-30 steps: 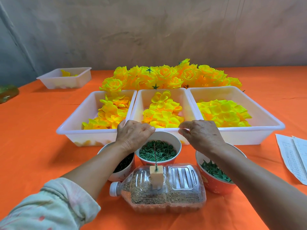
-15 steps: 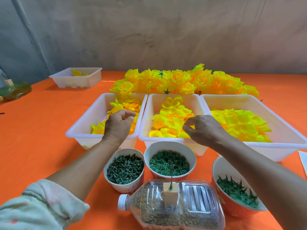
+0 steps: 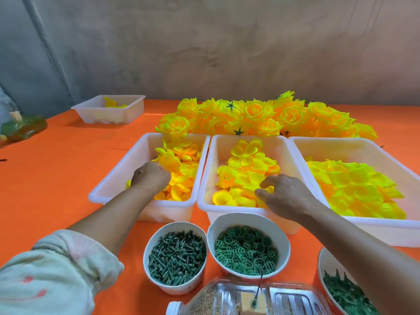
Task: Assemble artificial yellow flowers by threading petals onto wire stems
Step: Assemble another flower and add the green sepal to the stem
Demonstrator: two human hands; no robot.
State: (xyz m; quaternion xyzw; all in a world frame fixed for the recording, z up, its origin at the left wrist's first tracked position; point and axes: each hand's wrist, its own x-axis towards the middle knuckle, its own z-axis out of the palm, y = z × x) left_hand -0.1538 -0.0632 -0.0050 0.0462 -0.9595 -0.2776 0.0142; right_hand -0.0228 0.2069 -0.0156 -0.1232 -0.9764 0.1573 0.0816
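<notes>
A: Fingers first. L hand (image 3: 150, 176)?
B: Its fingers (image 3: 161, 169) curl down into the petals (image 3: 181, 169) of the left tray (image 3: 113, 176), approx 9 o'clock. Tips are buried, so can't tell if they've got one.
A: R hand (image 3: 286, 196)?
B: Thumb & forefinger narrow, over the middle tray (image 3: 227, 208) petals at centre. Yellow shows btwn them. Looks like a pinch, can't confirm.
A: How'll a petal handle?
B: My guess: v. light, thin, soft fabric, cupped. Crushes easily and clings to its neighbours, so two may come up at once. Take it by the rim w/ thumb & forefinger, leaving the centre free for the wire stem (image 3: 258, 285) at 6 o'clock.
A: Stem's bare?
B: Looks it. Upright in a foam block (image 3: 248, 303) in the bottle (image 3: 227, 294), nothing threaded yet.
A: What's unclear?
B: Centre holes in the petals are too small to see. The bottle & the 5 o'clock bowl (image 3: 321, 267) are cut off by the frame edge, and the R forearm (image 3: 354, 242) covers part of the bowl. The third tray (image 3: 341, 140) at 3 o'clock runs off the edge. Under the finished flowers (image 3: 254, 114) at 12 o'clock no stems show.
</notes>
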